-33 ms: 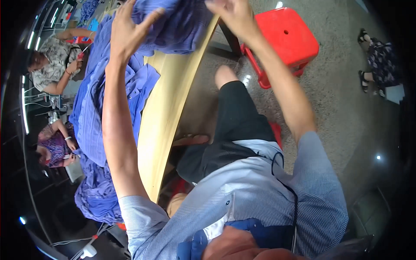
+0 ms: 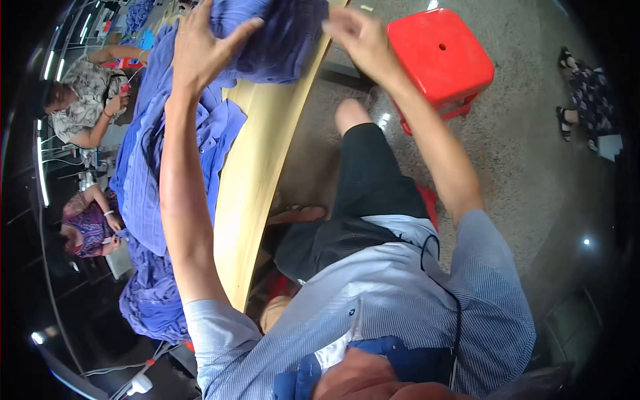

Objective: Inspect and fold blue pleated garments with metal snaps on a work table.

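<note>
A thick stack of folded purple-blue cloth [image 2: 277, 50] lies at the far end of the wooden table [image 2: 250, 180]. My left hand [image 2: 208, 50] is open at the stack's left side, its thumb stretched out over the cloth and the other fingers pointing away from me. At the right side, my right hand [image 2: 363, 43] is just beyond the stack's edge. Its fingers are apart, somewhat blurred, with nothing seen in them. More crumpled purple-blue garments [image 2: 143, 193], one with buttons, are heaped along the table's left side under my left forearm.
A red plastic stool [image 2: 443, 60] stands on the floor right of the table. Two people, one in a patterned shirt [image 2: 87, 100] and one in a purple top [image 2: 87, 227], work at the left. Another person in dark patterned clothes [image 2: 593, 97] is at far right. Cables [image 2: 133, 370] hang at lower left.
Very little differs. The whole view has shifted slightly, and my right hand sits slightly further right of the stack's edge. My left hand keeps its place at the cloth.
</note>
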The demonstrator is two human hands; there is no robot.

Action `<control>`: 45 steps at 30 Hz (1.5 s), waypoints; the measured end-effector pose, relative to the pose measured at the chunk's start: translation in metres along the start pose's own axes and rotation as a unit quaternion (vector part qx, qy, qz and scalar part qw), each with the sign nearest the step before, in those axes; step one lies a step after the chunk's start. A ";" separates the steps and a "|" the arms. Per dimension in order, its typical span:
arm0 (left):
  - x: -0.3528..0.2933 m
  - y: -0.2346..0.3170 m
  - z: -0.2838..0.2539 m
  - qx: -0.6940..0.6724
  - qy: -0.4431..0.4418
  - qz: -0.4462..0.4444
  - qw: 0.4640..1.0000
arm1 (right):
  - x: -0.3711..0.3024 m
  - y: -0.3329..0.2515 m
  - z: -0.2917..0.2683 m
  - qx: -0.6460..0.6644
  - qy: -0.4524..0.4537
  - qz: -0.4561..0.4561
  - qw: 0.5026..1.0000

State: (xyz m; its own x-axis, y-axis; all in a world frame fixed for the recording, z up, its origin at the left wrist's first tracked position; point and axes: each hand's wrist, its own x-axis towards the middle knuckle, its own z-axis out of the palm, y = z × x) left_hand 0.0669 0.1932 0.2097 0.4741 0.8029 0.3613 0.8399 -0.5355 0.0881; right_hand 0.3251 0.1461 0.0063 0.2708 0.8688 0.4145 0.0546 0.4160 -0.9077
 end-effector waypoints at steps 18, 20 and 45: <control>0.003 -0.003 0.003 -0.130 -0.170 -0.176 0.961 | -0.077 -0.006 0.049 -0.010 -0.220 0.207 0.953; 0.003 0.001 0.001 -0.136 -0.183 -0.188 0.955 | -0.076 -0.007 0.050 -0.007 -0.180 0.173 0.968; 0.007 0.007 -0.005 -0.099 -0.198 -0.187 0.957 | -0.061 -0.026 0.067 -0.063 -0.101 0.051 0.992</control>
State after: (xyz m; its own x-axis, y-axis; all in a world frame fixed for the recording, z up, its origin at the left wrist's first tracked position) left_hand 0.0748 0.1934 0.2175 0.2465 0.9634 -0.1057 0.9225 -0.1998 0.3304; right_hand 0.2425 0.1006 0.0095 0.0829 0.9463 0.3125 0.1590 0.2970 -0.9415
